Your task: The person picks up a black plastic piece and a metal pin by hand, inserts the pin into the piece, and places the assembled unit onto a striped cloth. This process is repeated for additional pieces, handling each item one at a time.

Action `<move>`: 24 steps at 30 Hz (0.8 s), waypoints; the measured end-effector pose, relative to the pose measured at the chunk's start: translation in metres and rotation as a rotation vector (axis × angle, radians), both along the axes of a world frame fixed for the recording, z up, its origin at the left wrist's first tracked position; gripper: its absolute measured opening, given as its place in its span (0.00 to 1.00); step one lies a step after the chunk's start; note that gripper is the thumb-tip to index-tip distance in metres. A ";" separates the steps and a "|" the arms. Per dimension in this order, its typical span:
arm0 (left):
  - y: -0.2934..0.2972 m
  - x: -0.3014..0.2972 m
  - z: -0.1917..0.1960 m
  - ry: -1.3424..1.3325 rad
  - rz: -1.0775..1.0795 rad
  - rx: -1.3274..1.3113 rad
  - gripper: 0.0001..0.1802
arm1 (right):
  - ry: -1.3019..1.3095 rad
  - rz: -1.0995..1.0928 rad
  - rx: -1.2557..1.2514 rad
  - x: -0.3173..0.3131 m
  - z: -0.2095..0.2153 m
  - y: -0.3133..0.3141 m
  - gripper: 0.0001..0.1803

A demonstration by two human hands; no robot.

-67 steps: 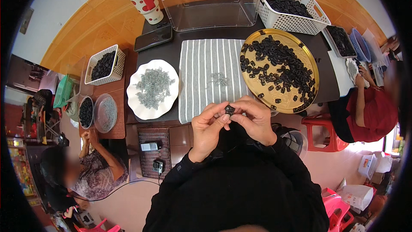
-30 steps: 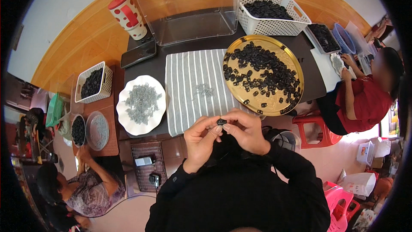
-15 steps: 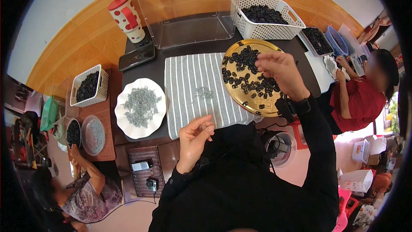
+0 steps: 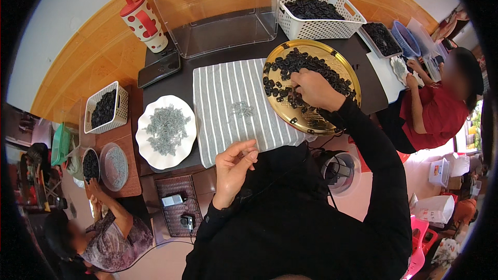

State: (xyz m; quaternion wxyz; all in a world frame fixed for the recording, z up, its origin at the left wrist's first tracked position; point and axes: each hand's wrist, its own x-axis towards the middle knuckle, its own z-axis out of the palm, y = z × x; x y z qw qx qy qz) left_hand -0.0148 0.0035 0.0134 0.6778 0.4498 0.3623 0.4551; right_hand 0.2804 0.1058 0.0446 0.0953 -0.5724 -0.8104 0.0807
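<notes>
Tbl [image 4: 374, 84]: cloth [image 4: 210, 132] ctr, loose pins [image 4: 241, 109] on it. Rel. to cloth: plate [image 4: 166, 165] w/ pins approx. 8 o'clock, tray [image 4: 341, 65] w/ small pts [image 4: 291, 62] 2–3, box [image 4: 223, 45] 12, basket [image 4: 314, 30] 1.

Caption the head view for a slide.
Right hand over black parts on gold tray; left hand near striped cloth.

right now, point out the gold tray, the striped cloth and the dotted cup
Gold tray [image 4: 341, 64]: head view, bare metal at upper right.
Striped cloth [image 4: 225, 88]: head view, bare upper left part.
Dotted cup [image 4: 147, 23]: head view, red handle.
</notes>
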 end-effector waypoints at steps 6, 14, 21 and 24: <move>0.001 0.009 0.006 0.031 -0.039 -0.018 0.14 | 0.141 -0.009 0.005 0.002 0.014 -0.017 0.06; 0.002 0.032 0.005 -0.114 0.014 0.007 0.16 | 0.941 0.076 -0.188 -0.073 0.020 -0.089 0.06; 0.006 0.035 0.004 -0.170 0.035 0.114 0.14 | 1.051 0.051 0.007 -0.097 0.006 -0.102 0.08; 0.006 0.032 0.005 -0.154 0.046 0.137 0.12 | 1.012 0.040 0.084 -0.090 0.009 -0.101 0.07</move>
